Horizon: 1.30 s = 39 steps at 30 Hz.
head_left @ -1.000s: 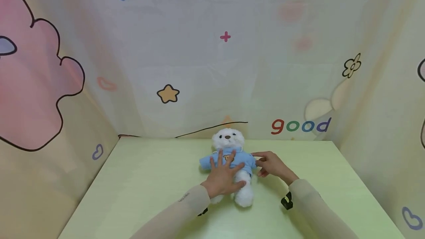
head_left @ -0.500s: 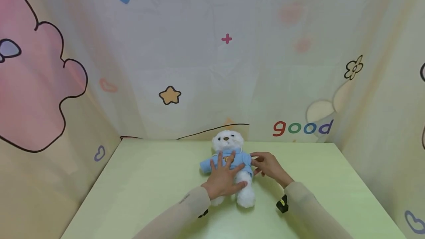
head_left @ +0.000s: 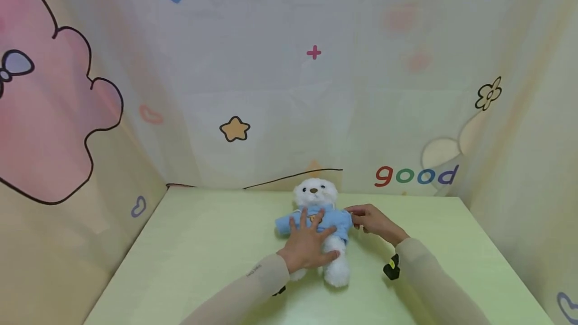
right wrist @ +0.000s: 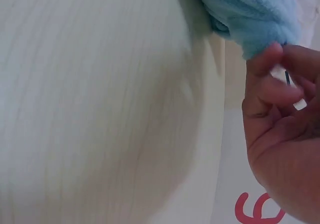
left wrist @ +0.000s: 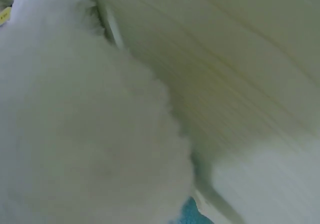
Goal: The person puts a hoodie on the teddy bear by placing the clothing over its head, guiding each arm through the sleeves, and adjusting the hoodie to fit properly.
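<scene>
A white plush teddy bear (head_left: 336,267) in a light blue sweater (head_left: 339,219) lies on its back, its head toward the back wall. My left hand (head_left: 303,247) rests on its belly with fingers spread, covering part of the sweater and one leg. At the bear's side, my right hand (head_left: 372,220) pinches the end of a blue sleeve (right wrist: 267,36) between thumb and fingertips. The other sleeve (head_left: 283,224) sticks out on the left. White fur (left wrist: 95,129) fills much of the left wrist view, where my left hand is out of sight.
The bear lies on a pale green tabletop (head_left: 217,245) near its back edge. Printed fabric walls stand at the back and both sides; the back one (head_left: 271,64) carries a star (head_left: 235,129) and the word "good" (head_left: 416,175).
The fingers of my right hand have drawn together on the sleeve, and that side of the sweater now reaches further right. My left hand stays spread on the bear. The head view has shifted slightly.
</scene>
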Motion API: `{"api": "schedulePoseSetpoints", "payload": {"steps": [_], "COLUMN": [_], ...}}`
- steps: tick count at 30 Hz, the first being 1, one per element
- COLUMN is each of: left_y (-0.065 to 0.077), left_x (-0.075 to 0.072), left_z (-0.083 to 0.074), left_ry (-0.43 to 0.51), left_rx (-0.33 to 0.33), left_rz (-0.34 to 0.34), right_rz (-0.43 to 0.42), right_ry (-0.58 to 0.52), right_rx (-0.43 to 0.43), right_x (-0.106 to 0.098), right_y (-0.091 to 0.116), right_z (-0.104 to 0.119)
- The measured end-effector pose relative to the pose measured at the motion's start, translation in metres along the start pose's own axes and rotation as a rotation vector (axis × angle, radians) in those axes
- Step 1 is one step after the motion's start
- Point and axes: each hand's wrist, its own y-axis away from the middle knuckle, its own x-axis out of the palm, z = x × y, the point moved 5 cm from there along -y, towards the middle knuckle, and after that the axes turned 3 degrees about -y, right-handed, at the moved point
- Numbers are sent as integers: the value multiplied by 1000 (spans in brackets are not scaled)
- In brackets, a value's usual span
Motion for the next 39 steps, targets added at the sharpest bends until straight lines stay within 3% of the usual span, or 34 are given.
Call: {"api": "schedulePoseSetpoints", "payload": {"steps": [6,11,15,21,23,28,32,39], "left_y": [0,0,0,-1,-1,0,0,0], "left_x": [-4,-3,-2,-1,0,2,0,0], "left_z": [3,2,2,2,2,5,6,3], "left_ry": [12,25,13,-25,-26,-9,-1,-2], "left_rx": [6,10,2,18,30,28,22,30], "left_rz": [10,18,9,-3,1,7,3,8], "right_rz": [-66,-110,-146,-133,-140,-80,-13,-67], "right_ry": [36,116,199,50,61,158,134,261], "right_rx": [-2,-124,-152,-9,1,-95,-102,-149], "right_x": [4,10,8,-5,-8,-7,-4,2], "right_y": [3,3,1,-4,-4,1,9,18], "right_z": [0,7,11,-2,-3,6,9,8]}}
